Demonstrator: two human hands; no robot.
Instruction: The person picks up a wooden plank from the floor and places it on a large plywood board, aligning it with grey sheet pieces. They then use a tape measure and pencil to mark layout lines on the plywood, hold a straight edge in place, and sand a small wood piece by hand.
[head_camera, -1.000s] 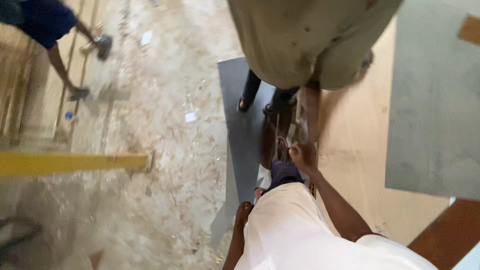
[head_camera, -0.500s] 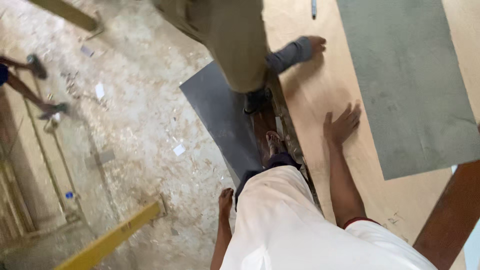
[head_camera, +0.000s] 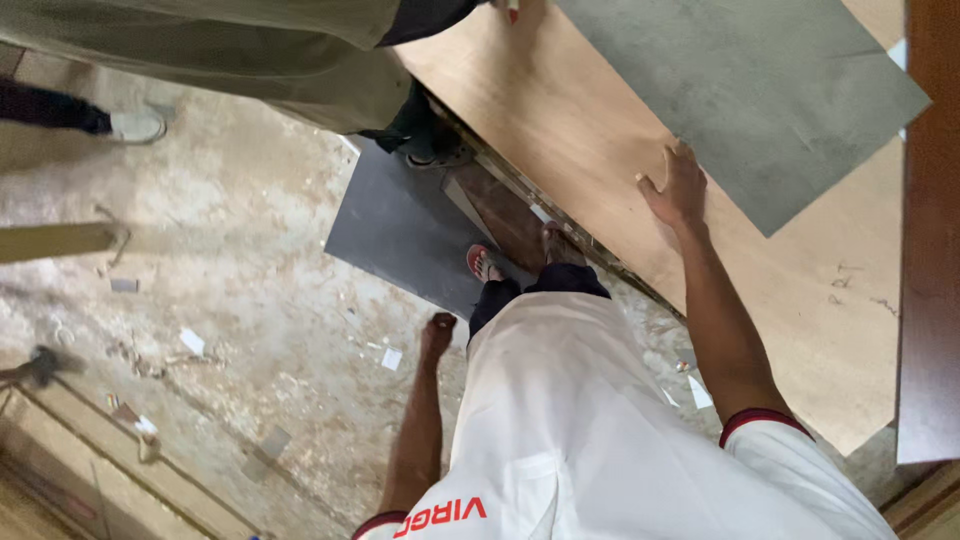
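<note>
My right hand (head_camera: 676, 188) lies flat with its fingers spread on a large light plywood sheet (head_camera: 560, 110), close to the edge of a grey laminate sheet (head_camera: 740, 90) that rests on the plywood. My left hand (head_camera: 437, 332) hangs at my side over the dusty floor, fingers loosely curled, with nothing in it. I wear a white shirt, and my feet in sandals (head_camera: 484, 264) stand beside a dark grey panel (head_camera: 400, 225) on the floor.
Another person in an olive garment (head_camera: 230, 50) stands close at the top, a foot at the plywood's edge. A dark brown board (head_camera: 930, 250) runs down the right side. A yellow wooden plank (head_camera: 55, 240) lies at left. Scraps litter the concrete floor (head_camera: 230, 300).
The view has swung, so the plywood now fills the upper right. My right hand has moved from the narrow strips by my feet onto the plywood and further along it.
</note>
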